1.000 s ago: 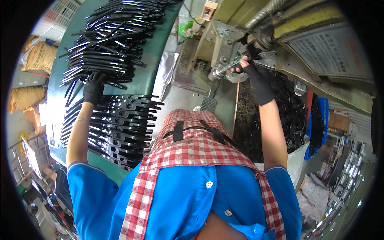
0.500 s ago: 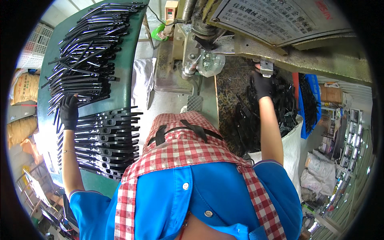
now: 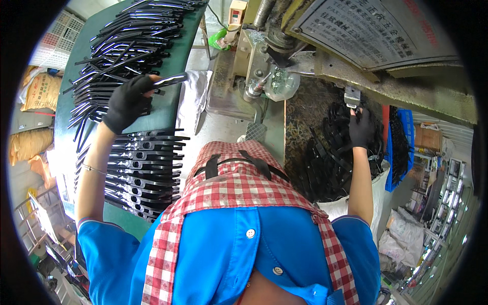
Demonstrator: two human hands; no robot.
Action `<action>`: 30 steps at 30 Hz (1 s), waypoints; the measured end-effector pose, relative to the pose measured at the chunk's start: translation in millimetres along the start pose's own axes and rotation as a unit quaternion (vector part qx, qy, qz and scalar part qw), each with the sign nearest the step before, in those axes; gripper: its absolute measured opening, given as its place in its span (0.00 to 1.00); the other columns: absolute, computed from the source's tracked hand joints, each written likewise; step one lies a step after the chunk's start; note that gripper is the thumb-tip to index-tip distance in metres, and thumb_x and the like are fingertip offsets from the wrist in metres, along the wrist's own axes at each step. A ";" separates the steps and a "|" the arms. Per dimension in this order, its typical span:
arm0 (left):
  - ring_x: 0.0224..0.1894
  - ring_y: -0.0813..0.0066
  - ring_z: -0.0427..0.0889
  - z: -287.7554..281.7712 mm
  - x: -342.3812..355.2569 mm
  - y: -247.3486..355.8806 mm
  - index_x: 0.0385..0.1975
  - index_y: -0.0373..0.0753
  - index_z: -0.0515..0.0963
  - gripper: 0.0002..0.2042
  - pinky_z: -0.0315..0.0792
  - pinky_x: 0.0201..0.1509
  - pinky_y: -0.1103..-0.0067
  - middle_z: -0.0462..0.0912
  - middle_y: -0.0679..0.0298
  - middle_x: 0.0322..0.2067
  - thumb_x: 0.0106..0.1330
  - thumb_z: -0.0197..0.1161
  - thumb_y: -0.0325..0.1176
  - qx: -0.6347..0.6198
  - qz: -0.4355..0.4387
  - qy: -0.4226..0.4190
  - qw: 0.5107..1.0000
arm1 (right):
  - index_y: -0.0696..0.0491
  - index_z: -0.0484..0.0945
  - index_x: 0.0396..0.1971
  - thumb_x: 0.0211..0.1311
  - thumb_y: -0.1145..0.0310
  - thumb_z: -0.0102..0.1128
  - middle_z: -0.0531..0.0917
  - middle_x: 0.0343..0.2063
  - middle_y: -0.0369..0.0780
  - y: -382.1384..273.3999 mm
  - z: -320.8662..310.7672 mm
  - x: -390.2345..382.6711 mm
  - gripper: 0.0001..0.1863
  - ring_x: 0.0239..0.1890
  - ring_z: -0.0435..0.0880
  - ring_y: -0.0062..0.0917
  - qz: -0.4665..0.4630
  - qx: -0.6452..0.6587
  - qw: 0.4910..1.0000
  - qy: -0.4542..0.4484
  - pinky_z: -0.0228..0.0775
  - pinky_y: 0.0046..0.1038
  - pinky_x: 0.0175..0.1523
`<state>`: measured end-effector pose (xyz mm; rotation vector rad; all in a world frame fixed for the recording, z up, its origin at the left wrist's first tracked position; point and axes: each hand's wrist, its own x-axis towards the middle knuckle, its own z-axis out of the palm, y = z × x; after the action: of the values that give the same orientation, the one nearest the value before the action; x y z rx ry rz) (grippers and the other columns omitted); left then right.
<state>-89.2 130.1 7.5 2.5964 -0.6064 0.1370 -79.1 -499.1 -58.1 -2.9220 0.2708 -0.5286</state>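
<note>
My left hand (image 3: pixel 124 104), in a black fingerless glove, is closed round a black rod-like part (image 3: pixel 172 79) above loose piles of similar rods (image 3: pixel 127 28) on a green tabletop (image 3: pixel 68 114). Below it lies a neat row of black flat-ended parts with holes (image 3: pixel 147 165). My right hand (image 3: pixel 360 127), gloved alike, has curled fingertips at a small metal bracket (image 3: pixel 352 96) over a heap of black parts (image 3: pixel 323 173); what they hold, if anything, is hidden.
A metal press machine (image 3: pixel 376 38) spans the upper right, with a clamp fixture (image 3: pixel 256 81) and clear plastic bag (image 3: pixel 283 85). A foot pedal (image 3: pixel 254 131) is on the floor. A white sack (image 3: pixel 373 201) and blue crate (image 3: pixel 406 157) are at right, stuffed sacks (image 3: pixel 40 89) at left.
My left hand has risen from the rod pile with a part and shifted right. My right hand has left the machine's fixture and moved down-right to the bracket above the heap.
</note>
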 end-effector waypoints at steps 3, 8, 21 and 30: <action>0.31 0.52 0.80 15.4 24.3 41.0 0.44 0.42 0.75 0.13 0.72 0.32 0.64 0.80 0.54 0.29 0.60 0.60 0.34 -0.042 0.035 -0.059 0.997 | 0.52 0.77 0.43 0.55 0.58 0.67 0.82 0.40 0.45 -73.3 -30.1 8.6 0.19 0.41 0.81 0.42 -0.258 0.021 0.964 0.063 0.72 0.37 0.46; 0.26 0.48 0.78 32.7 57.6 102.2 0.35 0.41 0.74 0.19 0.69 0.30 0.60 0.77 0.52 0.20 0.67 0.50 0.52 -0.023 0.075 -0.128 0.989 | 0.56 0.77 0.34 0.49 0.71 0.69 0.79 0.32 0.41 -173.2 -47.5 -13.9 0.13 0.33 0.80 0.33 -0.298 0.304 0.884 -0.193 0.71 0.29 0.41; 0.22 0.52 0.80 34.6 65.8 130.0 0.32 0.38 0.76 0.14 0.71 0.26 0.64 0.77 0.55 0.15 0.65 0.57 0.45 -0.022 0.082 -0.202 0.976 | 0.52 0.76 0.40 0.50 0.65 0.65 0.80 0.28 0.43 -244.3 -69.3 -22.8 0.16 0.32 0.81 0.41 -0.411 0.081 0.878 -0.233 0.71 0.38 0.35; 0.22 0.51 0.80 40.9 54.4 112.9 0.32 0.39 0.75 0.15 0.71 0.26 0.63 0.76 0.53 0.16 0.65 0.57 0.47 0.016 0.078 -0.180 0.980 | 0.51 0.74 0.43 0.49 0.54 0.69 0.81 0.28 0.43 -223.1 -70.3 -15.5 0.24 0.32 0.82 0.40 -0.367 0.196 0.872 -0.258 0.72 0.40 0.36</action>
<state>-90.5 0.1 29.4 2.6214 -0.9417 -0.2833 -85.4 -288.1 43.7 -2.5314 -0.9247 0.1394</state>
